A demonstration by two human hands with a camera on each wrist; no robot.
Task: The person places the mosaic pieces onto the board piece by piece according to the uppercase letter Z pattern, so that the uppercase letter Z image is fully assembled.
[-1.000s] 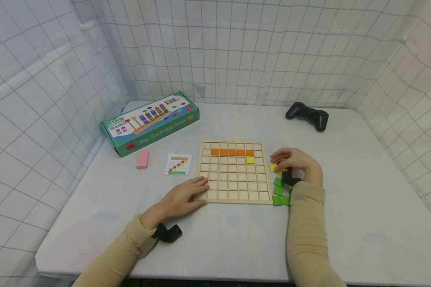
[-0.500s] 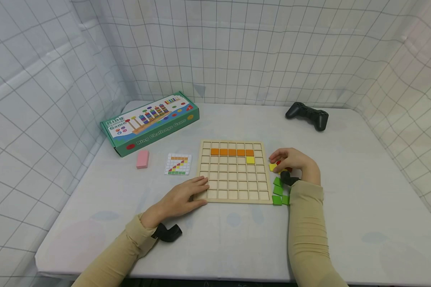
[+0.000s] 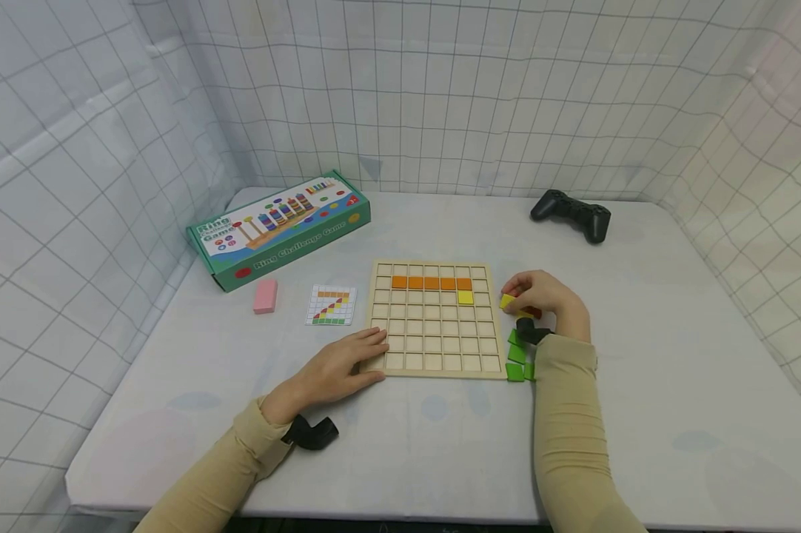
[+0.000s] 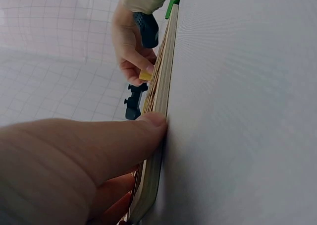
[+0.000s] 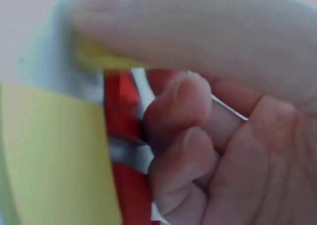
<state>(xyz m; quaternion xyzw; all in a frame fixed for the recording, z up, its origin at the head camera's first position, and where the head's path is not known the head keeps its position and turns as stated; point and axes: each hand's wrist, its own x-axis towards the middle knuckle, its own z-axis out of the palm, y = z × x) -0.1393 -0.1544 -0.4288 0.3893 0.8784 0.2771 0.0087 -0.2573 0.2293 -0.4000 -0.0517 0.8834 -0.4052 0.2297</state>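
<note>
My left hand (image 3: 339, 368) rests at the near left corner of a wooden grid board (image 3: 440, 374). In the left wrist view its thumb (image 4: 143, 128) touches the board's edge. Set in the board are a row of orange square tiles (image 3: 431, 283) and one yellow tile (image 3: 465, 297). Just right of the board, my right hand (image 3: 543, 291) pinches another yellow tile (image 3: 506, 301), which looks tilted off the table. Under that hand lie red pieces (image 5: 129, 185) and a yellow piece (image 5: 54, 155), partly hidden. Several green tiles (image 3: 517, 354) lie nearer the front.
A pattern card (image 3: 331, 305) and a pink block (image 3: 265, 296) lie left of the board. Behind them stands a green Ring Challenge Game box (image 3: 280, 229). A black game controller (image 3: 571, 215) sits at the back right. Gridded cloth surrounds the table.
My right hand has shifted slightly left and up, and the yellow tile at its fingertips has risen with it. The left hand and board have stayed still.
</note>
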